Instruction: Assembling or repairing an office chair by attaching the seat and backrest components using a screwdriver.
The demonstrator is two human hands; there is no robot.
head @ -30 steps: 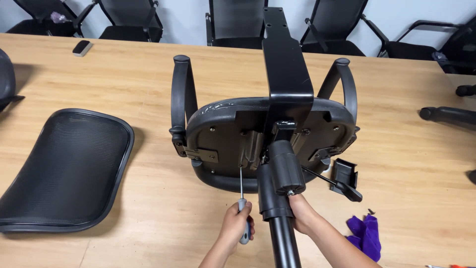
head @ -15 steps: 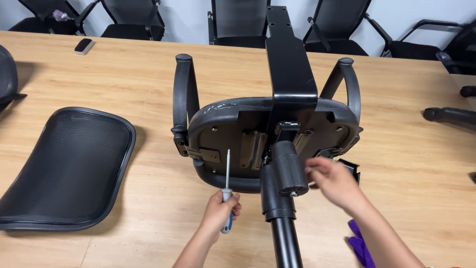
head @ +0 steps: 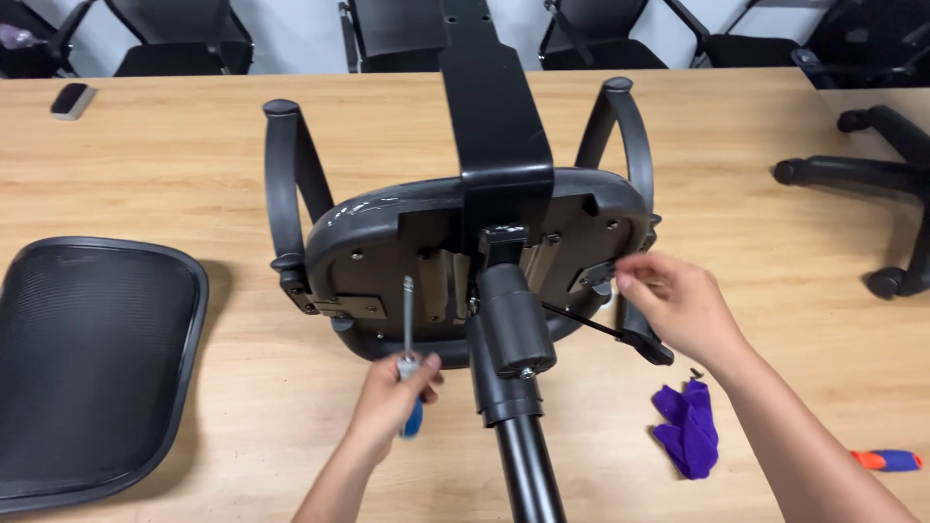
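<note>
I see the black plastic office-chair seat lying upside down on the pale wooden counter, armrests pointing up at 11 and 1 o'clock, its black gas-lift column running toward me at 6 o'clock. My left hand is closed around the blue-and-grey handled screwdriver, shaft upright, tip resting near the underside of the seat at about 9 o'clock from the column. My right hand, at 3 o'clock from the column, pinches with thumb and fingertips at the small black bracket on the seat's edge; whether it holds a screw there I cannot tell.

I judge this to be the fastening stage on the seat's underside, the right hand setting a piece in place. The next move, as I read it, calls for bringing the screwdriver across to that spot and keeping the shaft square to the screw head.

A purple cloth lies at 4 o'clock, a black mesh backrest at 9 o'clock.
</note>
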